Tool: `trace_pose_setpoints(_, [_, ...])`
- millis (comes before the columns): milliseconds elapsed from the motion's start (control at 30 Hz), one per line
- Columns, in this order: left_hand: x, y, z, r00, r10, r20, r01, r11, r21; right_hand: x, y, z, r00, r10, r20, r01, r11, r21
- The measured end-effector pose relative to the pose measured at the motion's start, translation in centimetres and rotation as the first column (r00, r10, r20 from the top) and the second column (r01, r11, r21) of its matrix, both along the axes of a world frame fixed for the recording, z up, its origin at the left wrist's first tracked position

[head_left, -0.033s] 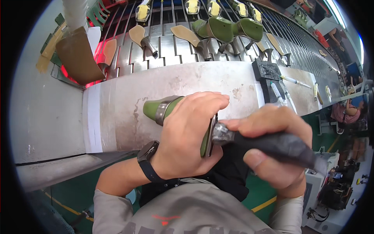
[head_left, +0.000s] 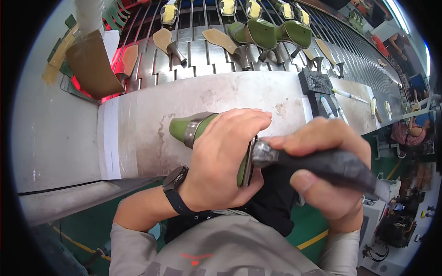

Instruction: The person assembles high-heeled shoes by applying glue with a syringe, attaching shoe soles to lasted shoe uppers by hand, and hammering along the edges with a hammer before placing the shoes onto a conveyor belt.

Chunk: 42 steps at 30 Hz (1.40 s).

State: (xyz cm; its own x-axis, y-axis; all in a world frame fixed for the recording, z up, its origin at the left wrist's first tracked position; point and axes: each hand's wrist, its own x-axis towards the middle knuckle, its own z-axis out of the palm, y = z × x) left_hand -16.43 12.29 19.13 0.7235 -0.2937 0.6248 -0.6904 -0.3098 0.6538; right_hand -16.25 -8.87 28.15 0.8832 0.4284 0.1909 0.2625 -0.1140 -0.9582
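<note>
My left hand (head_left: pixel 225 158) is wrapped over a green shoe last (head_left: pixel 179 128) with a shiny pewter-coloured strap (head_left: pixel 192 130) around it. The toe end sticks out to the left over the bench, and a dark flat edge shows on the right side of the hand. In my right hand (head_left: pixel 331 161) is a black-wrapped hand tool (head_left: pixel 317 163) with a rounded silver end, fingers closed round its shaft. That end meets or nearly meets the flat edge of the shoe; I cannot tell if they touch. My palm hides the middle of the last.
Beyond the worn pale bench top (head_left: pixel 258 94) runs a metal slatted conveyor (head_left: pixel 193 60). It carries tan soles with heels (head_left: pixel 221 41) and green shoe lasts (head_left: pixel 262 34). Right of my hands stand a black block (head_left: pixel 315 83) and several syringes (head_left: pixel 347 95). A brown curved panel (head_left: pixel 92 64) rises at left.
My right hand and the tool have shifted very slightly, the tool's back end moving a little to the right. My left hand and the shoe last stay in place.
</note>
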Motion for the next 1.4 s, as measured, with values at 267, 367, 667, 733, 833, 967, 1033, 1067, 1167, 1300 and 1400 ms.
trace_pose_setpoints(267, [-4.9,2.4,-6.3,0.978,0.051,0.204,-0.058,0.998,0.031,-1.9,1.0,-4.4,0.967,0.249,-0.053,-0.249,0.968,0.004])
trace_pose_setpoints(367, [-5.3,3.8,-11.2,0.869,0.354,0.346,-0.444,0.867,0.227,-5.9,1.9,-11.2,0.991,0.067,-0.118,-0.056,0.994,0.097])
trace_pose_setpoints(667, [-6.0,4.9,-13.6,0.869,0.329,0.370,-0.467,0.792,0.394,-7.3,2.4,-16.0,0.966,-0.040,-0.254,0.092,0.976,0.198])
trace_pose_setpoints(733, [-6.1,5.1,-13.7,0.876,0.319,0.362,-0.456,0.793,0.404,-6.4,2.1,-15.6,0.972,-0.032,-0.235,0.080,0.977,0.199])
trace_pose_setpoints(833, [-5.7,4.0,-14.2,0.845,0.395,0.360,-0.504,0.814,0.291,-4.8,1.5,-15.7,0.982,-0.011,-0.189,0.051,0.978,0.203])
trace_pose_setpoints(967, [-5.9,4.1,-14.2,0.843,0.404,0.354,-0.508,0.815,0.280,-2.6,1.5,-14.7,0.957,0.010,-0.290,0.076,0.956,0.282])
trace_pose_setpoints(1033, [-6.0,4.0,-14.4,0.837,0.413,0.358,-0.517,0.811,0.274,-1.4,1.6,-15.2,0.968,0.038,-0.247,0.038,0.954,0.297])
trace_pose_setpoints(1067, [-5.9,4.0,-14.6,0.831,0.420,0.365,-0.526,0.807,0.267,-0.9,1.6,-15.3,0.978,0.065,-0.200,0.000,0.950,0.311])
trace_pose_setpoints(1167, [-5.9,4.7,-14.2,0.847,0.332,0.415,-0.501,0.760,0.413,-0.3,2.8,-15.1,0.966,0.128,-0.224,-0.056,0.951,0.303])
trace_pose_setpoints(1300, [-5.7,4.7,-14.6,0.844,0.310,0.437,-0.500,0.747,0.437,1.7,2.9,-14.7,0.969,0.181,-0.170,-0.137,0.961,0.242])
trace_pose_setpoints(1400, [-5.9,4.0,-15.0,0.804,0.460,0.377,-0.569,0.781,0.259,2.1,2.9,-14.6,0.976,0.211,-0.061,-0.200,0.969,0.142])
